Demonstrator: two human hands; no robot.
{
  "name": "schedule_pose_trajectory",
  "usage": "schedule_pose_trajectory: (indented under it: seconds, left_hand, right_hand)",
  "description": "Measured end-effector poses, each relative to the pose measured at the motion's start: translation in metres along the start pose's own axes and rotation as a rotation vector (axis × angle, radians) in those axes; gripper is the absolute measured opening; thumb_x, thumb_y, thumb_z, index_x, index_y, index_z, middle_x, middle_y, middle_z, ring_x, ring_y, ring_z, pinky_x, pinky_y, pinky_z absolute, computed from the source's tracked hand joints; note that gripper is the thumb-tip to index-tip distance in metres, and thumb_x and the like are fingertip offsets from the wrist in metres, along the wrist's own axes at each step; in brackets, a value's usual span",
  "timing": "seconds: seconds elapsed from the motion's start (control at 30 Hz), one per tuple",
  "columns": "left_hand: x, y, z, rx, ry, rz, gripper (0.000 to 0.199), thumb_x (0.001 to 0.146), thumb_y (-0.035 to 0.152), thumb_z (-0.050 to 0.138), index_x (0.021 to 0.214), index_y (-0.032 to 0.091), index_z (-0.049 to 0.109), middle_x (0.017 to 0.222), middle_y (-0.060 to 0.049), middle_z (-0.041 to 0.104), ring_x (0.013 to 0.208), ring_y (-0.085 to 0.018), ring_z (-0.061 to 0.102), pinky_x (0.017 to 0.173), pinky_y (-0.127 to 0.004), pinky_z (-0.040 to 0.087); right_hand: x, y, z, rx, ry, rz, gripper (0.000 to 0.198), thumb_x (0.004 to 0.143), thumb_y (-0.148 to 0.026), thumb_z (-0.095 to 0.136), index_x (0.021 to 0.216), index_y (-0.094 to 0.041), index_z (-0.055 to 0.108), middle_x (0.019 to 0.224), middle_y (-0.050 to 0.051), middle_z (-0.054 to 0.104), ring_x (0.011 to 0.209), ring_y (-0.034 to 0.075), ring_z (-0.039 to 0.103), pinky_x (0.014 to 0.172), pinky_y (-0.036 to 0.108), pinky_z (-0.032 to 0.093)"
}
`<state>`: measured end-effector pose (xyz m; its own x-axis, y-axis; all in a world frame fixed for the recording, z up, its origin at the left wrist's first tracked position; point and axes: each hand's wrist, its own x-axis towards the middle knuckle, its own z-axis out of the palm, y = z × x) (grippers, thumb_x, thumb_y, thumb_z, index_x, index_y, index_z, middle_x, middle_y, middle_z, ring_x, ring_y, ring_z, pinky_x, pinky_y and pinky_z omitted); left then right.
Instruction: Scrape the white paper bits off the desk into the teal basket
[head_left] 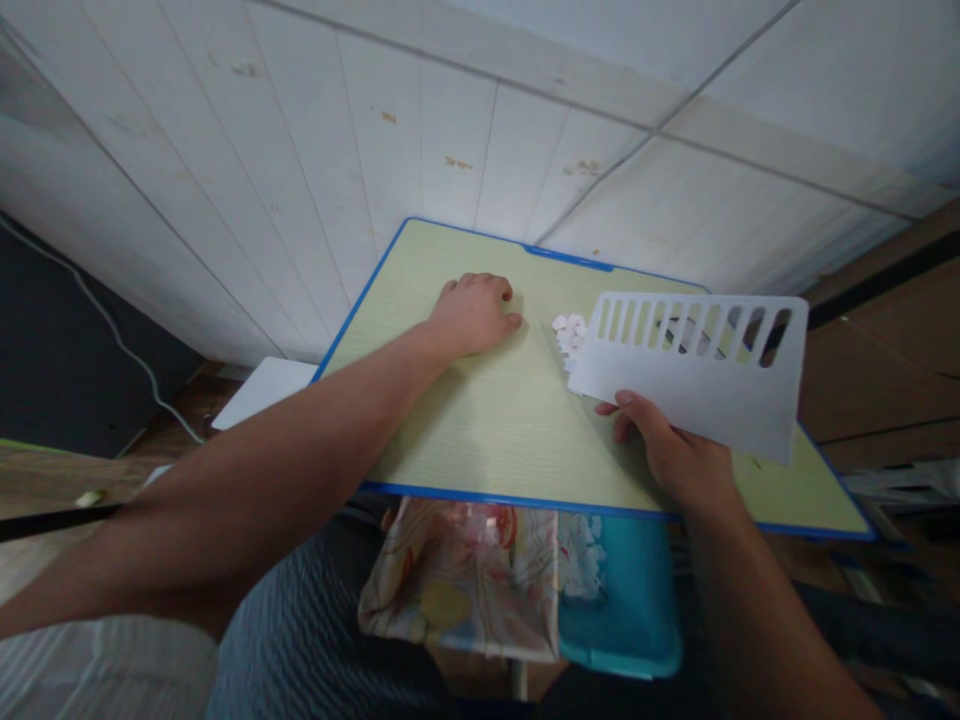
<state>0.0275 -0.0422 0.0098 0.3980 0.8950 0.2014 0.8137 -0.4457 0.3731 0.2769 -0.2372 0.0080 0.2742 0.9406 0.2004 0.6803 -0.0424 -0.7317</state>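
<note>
A thin white plastic panel (pixel 690 385), with a row of long slots along its far side, is held tilted in my right hand (pixel 675 450). My right thumb lies on its face, with the fingers underneath. Its left edge is beside a small heap of white flat pieces (pixel 570 335) on the pale yellow tabletop (pixel 495 420). To the left of that heap, my left hand (pixel 474 315) rests palm down on the tabletop, fingers loosely bent and thumb apart. Nothing shows in its grasp.
Below the table's blue front edge, over my lap, are a patterned cloth-lined container (pixel 457 590) and a turquoise tray (pixel 630 600) with white bits inside. A white panelled wall (pixel 450 120) stands behind the table, with a cable (pixel 600 180) running down it.
</note>
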Motion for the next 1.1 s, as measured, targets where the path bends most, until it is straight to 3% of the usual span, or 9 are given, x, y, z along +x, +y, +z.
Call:
schedule_pose_trajectory:
  seconds: [0.23,0.47,0.63,1.1]
  left_hand:
    - [0.000,-0.001,0.001,0.002,0.001,0.004,0.048,0.105,0.042,0.070,0.147,0.023,0.083,0.164,-0.017,0.080,0.156,-0.041,0.069,0.136,-0.058,0.052]
    - [0.000,-0.003,0.001,-0.001,-0.003,0.006,0.047,0.105,0.042,0.070,0.145,0.024,0.083,0.163,-0.015,0.080,0.155,-0.040,0.069,0.136,-0.058,0.052]
    - [0.000,-0.003,0.000,0.000,-0.005,0.006,0.047,0.105,0.044,0.069,0.146,0.024,0.083,0.162,-0.015,0.080,0.155,-0.040,0.070,0.137,-0.057,0.051]
    - [0.003,-0.006,0.003,0.010,0.014,0.005,0.045,0.105,0.045,0.068,0.142,0.026,0.084,0.162,-0.014,0.081,0.155,-0.039,0.070,0.138,-0.056,0.051]
  right_hand:
    - [-0.001,0.002,0.001,0.025,-0.010,-0.010,0.043,0.100,-0.065,0.070,0.076,-0.034,0.086,0.068,0.002,0.076,0.078,0.032,0.074,0.097,0.049,0.057]
    - [-0.002,0.014,-0.002,0.087,0.107,0.049,0.040,0.100,-0.057,0.073,0.070,-0.032,0.081,0.068,0.003,0.077,0.073,0.031,0.072,0.093,0.050,0.058]
    - [0.000,0.012,0.000,0.047,0.110,0.047,0.043,0.100,-0.062,0.070,0.073,-0.032,0.083,0.066,0.002,0.074,0.072,0.030,0.071,0.094,0.050,0.057]
    - [-0.008,0.005,0.005,0.041,-0.009,-0.009,0.049,0.102,-0.071,0.072,0.070,-0.034,0.078,0.072,0.001,0.078,0.079,0.030,0.076,0.096,0.047,0.060]
